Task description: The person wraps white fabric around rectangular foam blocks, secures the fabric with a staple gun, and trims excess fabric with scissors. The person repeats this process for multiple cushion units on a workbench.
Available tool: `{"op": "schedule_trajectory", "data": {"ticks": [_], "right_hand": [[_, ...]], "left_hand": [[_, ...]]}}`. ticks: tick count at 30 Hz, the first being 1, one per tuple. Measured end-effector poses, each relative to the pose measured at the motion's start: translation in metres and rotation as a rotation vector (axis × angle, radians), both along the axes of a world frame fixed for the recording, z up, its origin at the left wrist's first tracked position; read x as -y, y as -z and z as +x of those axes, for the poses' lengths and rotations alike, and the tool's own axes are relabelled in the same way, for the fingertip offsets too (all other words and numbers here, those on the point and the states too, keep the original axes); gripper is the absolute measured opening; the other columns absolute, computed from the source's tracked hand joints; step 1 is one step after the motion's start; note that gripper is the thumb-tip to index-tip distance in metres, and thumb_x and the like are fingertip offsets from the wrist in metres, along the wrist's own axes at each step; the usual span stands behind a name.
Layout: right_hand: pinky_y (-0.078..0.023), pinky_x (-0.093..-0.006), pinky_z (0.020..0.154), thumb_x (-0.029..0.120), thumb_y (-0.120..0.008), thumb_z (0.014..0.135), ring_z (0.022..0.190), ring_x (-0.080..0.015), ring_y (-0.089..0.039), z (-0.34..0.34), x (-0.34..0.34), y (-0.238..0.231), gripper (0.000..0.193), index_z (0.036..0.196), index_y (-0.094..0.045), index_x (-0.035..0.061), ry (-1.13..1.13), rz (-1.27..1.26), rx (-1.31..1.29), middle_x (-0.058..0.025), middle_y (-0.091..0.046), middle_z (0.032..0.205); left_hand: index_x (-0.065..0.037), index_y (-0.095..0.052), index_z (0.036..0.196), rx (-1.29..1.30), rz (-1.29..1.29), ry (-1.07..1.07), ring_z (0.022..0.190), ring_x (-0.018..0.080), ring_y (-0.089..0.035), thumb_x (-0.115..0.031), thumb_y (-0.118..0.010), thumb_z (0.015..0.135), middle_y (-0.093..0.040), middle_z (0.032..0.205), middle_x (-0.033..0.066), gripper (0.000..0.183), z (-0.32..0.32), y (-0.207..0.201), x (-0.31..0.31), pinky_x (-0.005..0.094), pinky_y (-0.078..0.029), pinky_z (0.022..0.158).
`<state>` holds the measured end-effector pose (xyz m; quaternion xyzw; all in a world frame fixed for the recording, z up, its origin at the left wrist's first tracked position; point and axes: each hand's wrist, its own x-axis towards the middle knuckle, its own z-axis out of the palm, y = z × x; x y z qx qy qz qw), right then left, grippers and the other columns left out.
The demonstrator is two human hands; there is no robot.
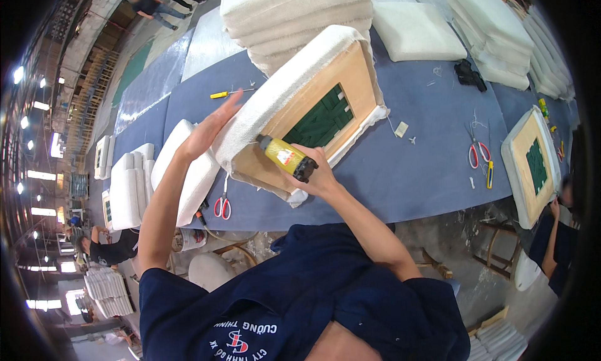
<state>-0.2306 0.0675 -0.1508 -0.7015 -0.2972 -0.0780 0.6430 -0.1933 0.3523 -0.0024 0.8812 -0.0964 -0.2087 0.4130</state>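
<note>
A white fabric-covered seat cushion (266,95) is tilted up on the table in front of me. Its underside faces me, with a plywood frame (269,160) around dark green woven webbing (321,120). My left hand (210,126) lies against the cushion's left side, fingers stretched out and holding nothing. My right hand (322,173) is wrapped around a yellow and black staple gun (285,155). The gun's nose meets the inner edge of the frame near the fabric. Part of its grip is hidden by my fingers.
Red-handled scissors (222,207) lie left of the cushion, and another pair of scissors (479,154) lies right beside a yellow screwdriver (490,175). Stacked white cushions (297,23) stand behind. At the right, another person's hand (554,209) touches a cushion (519,142). The table (413,179) is blue-grey.
</note>
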Motion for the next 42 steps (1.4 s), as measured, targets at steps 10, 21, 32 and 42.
{"op": "schedule_trajectory", "data": {"ticks": [10, 21, 32, 42], "right_hand": [[-0.058, -0.0332, 0.069, 0.014, -0.090, 0.082, 0.077, -0.0276, -0.080, -0.002, -0.016, 0.004, 0.042, 0.115, -0.072, -0.0074, 0.035, -0.085, -0.223, -0.0211, -0.079, 0.090], [-0.059, -0.0428, 0.072, 0.010, -0.093, 0.064, 0.083, -0.0420, -0.074, -0.014, -0.031, -0.002, 0.058, 0.115, -0.068, -0.0013, -0.017, 0.056, -0.064, -0.0212, -0.074, 0.091], [-0.057, -0.0468, 0.068, 0.012, -0.091, 0.065, 0.080, -0.0455, -0.071, -0.026, -0.028, -0.017, 0.042, 0.099, -0.067, 0.0024, -0.107, 0.023, -0.109, -0.0222, -0.072, 0.084], [-0.058, -0.0515, 0.073, 0.017, -0.091, 0.073, 0.087, -0.0475, -0.073, -0.036, 0.030, -0.029, 0.064, 0.129, -0.061, 0.0090, -0.275, -0.115, -0.171, -0.0237, -0.074, 0.087]], "left_hand": [[-0.040, -0.024, 0.175, 0.334, 0.654, -0.011, 0.121, 0.0526, -0.065, -0.024, -0.056, 0.112, -0.051, 0.145, 0.0308, 0.072, -0.056, 0.007, 0.021, 0.0559, -0.056, 0.103], [-0.043, -0.018, 0.175, 0.351, 0.701, 0.019, 0.128, 0.0536, -0.063, -0.028, -0.071, 0.106, -0.047, 0.152, 0.0331, 0.089, -0.059, 0.009, 0.028, 0.0549, -0.057, 0.105], [-0.042, -0.014, 0.176, 0.304, 0.730, -0.005, 0.131, 0.0528, -0.061, -0.008, -0.080, 0.090, -0.045, 0.151, 0.0306, 0.113, -0.066, 0.003, 0.039, 0.0552, -0.057, 0.107], [-0.011, -0.009, 0.177, 0.393, 0.461, -0.006, 0.153, 0.0467, -0.044, -0.010, -0.092, 0.074, -0.041, 0.164, 0.0288, 0.132, -0.102, -0.013, 0.053, 0.0502, -0.036, 0.129]]}}
